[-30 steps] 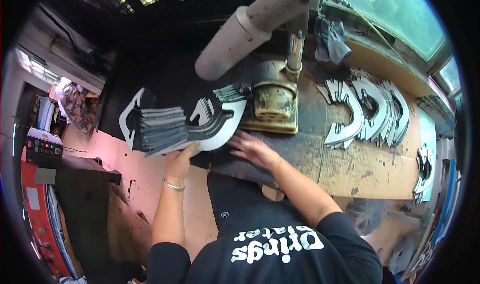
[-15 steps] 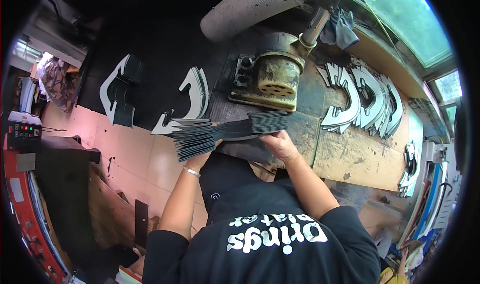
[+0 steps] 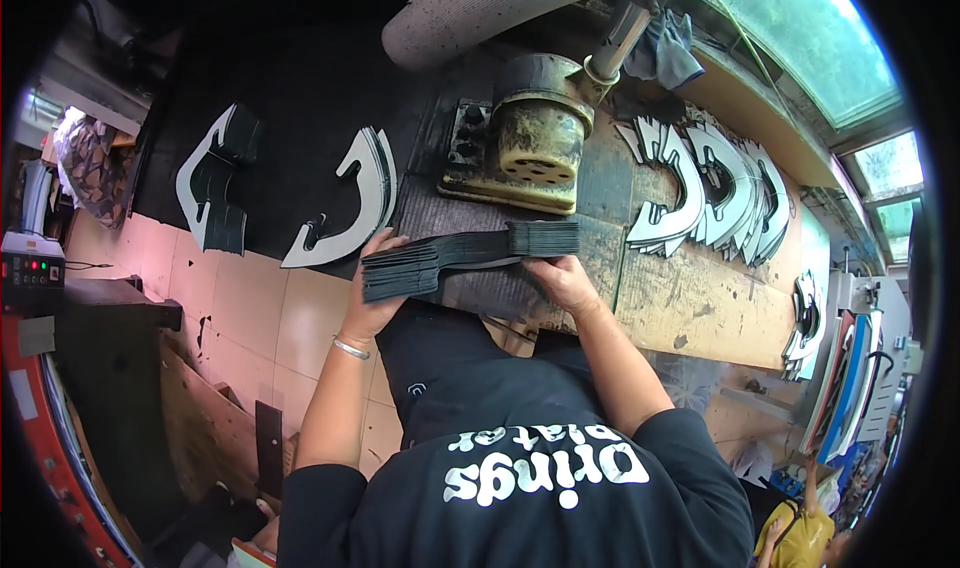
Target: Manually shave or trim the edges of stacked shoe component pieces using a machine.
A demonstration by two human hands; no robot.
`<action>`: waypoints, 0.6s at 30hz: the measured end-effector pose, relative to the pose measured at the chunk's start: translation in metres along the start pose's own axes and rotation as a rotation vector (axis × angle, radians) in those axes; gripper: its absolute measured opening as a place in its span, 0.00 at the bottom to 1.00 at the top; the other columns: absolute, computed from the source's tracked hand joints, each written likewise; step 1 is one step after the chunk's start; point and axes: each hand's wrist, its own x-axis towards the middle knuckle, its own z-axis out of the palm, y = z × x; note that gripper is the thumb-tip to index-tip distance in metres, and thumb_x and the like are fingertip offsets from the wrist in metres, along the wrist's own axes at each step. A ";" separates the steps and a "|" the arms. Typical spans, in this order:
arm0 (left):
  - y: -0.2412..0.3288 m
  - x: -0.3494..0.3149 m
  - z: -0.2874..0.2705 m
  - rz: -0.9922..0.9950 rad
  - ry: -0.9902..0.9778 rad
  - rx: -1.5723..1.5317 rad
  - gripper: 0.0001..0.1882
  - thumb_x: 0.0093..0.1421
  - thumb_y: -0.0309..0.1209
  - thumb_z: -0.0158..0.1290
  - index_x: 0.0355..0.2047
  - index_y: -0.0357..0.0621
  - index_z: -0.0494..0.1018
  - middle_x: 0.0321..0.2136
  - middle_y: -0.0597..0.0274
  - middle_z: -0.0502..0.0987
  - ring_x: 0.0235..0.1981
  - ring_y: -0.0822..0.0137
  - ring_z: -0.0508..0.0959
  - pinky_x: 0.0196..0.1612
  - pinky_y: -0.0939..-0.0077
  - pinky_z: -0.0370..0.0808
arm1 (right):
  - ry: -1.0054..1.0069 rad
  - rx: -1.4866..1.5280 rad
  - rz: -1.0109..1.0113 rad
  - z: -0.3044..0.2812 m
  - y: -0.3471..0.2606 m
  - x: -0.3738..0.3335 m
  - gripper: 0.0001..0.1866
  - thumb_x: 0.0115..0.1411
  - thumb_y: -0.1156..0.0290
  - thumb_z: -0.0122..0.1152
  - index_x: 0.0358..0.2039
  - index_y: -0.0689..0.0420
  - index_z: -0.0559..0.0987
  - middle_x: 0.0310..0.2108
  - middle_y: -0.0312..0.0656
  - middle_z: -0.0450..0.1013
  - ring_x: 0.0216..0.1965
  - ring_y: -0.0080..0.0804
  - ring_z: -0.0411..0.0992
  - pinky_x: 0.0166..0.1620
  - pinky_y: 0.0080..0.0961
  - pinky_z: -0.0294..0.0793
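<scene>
Between my two hands is a thick stack of dark, curved flat cut pieces (image 3: 465,251), held with its layered edges facing up and away from me. My left hand (image 3: 370,303) grips the left end, its fingers wrapped around the outer side. At the right end, my right hand (image 3: 565,284) closes on the stack from below. Just beyond my left hand lies a pile of pale U-shaped pieces (image 3: 375,183) on the black table surface. Farther left, another stack of such pieces (image 3: 205,183) shows white on top and dark layered edges.
A grimy yellowish machine head (image 3: 540,143) on a square base stands beyond the stack, below a thick grey duct (image 3: 480,13). Several piles of pale curved pieces (image 3: 715,193) lie on the worn board (image 3: 690,308) at right. A grey glove (image 3: 665,48) hangs behind. Another person (image 3: 800,533) is at lower right.
The fanned left end of the stack is now gathered evenly. My left hand has shifted outward to that end, with its fingers showing. The whole view has moved slightly.
</scene>
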 end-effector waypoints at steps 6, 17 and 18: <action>-0.005 0.005 -0.006 -0.031 0.026 0.050 0.33 0.54 0.20 0.59 0.59 0.35 0.60 0.52 0.57 0.72 0.53 0.65 0.72 0.59 0.70 0.66 | 0.008 -0.162 -0.226 0.023 -0.011 0.001 0.21 0.59 0.82 0.54 0.54 0.61 0.71 0.51 0.37 0.70 0.51 0.25 0.66 0.56 0.25 0.64; -0.013 0.009 -0.010 0.067 0.058 0.244 0.14 0.59 0.22 0.55 0.45 0.31 0.73 0.42 0.59 0.78 0.45 0.70 0.76 0.51 0.76 0.70 | 0.043 -0.217 -0.326 0.025 -0.007 0.002 0.13 0.58 0.83 0.55 0.44 0.62 0.75 0.41 0.35 0.74 0.44 0.23 0.69 0.50 0.24 0.68; -0.007 0.013 -0.006 0.021 0.094 0.177 0.13 0.59 0.23 0.56 0.43 0.32 0.74 0.40 0.60 0.79 0.43 0.70 0.77 0.50 0.76 0.70 | 0.081 -0.227 -0.348 0.029 -0.010 0.005 0.11 0.58 0.83 0.56 0.41 0.61 0.76 0.39 0.35 0.75 0.42 0.23 0.70 0.48 0.24 0.69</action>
